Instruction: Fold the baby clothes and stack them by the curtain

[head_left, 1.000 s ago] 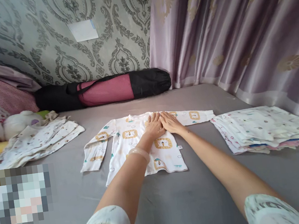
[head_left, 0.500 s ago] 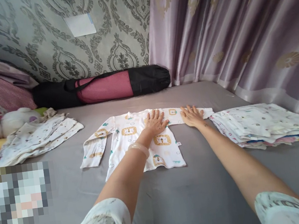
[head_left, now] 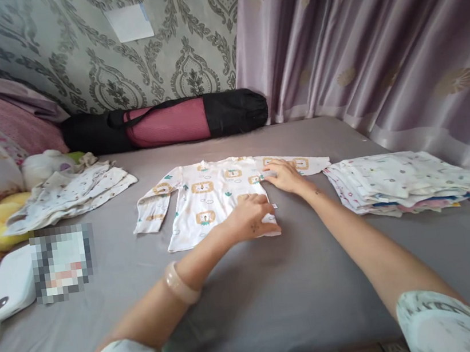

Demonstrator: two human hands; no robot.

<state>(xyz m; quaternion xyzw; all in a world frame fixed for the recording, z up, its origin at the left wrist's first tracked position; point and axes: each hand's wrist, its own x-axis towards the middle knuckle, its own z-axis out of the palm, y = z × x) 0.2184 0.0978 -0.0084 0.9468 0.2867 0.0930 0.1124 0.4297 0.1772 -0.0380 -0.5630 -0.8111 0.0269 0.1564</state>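
Observation:
A white long-sleeved baby shirt (head_left: 216, 201) with lion faces and green leaves lies spread flat on the bed, its left sleeve bent downward and its right sleeve stretched out sideways. My left hand (head_left: 254, 218) rests over the shirt's lower right corner, fingers curved and thumb apart near the hem. At the right underarm, my right hand (head_left: 285, 176) touches the cloth where sleeve meets body, its thumb and fingers slightly apart. No fabric is lifted in either hand. Palms hide part of the shirt's right side.
Folded clothes (head_left: 400, 180) are stacked at the right, touching the sleeve cuff. Spotted garments (head_left: 76, 191) lie left beside plush toys (head_left: 14, 208). A white power bank (head_left: 9, 286) with a cable sits at the left. A black-and-pink rolled bag (head_left: 167, 122) lies along the wall.
My left hand has moved from the shirt's upper chest down to its lower right corner, fingers now curved. The right hand has slid inward along the sleeve to the underarm. The view has tilted down.

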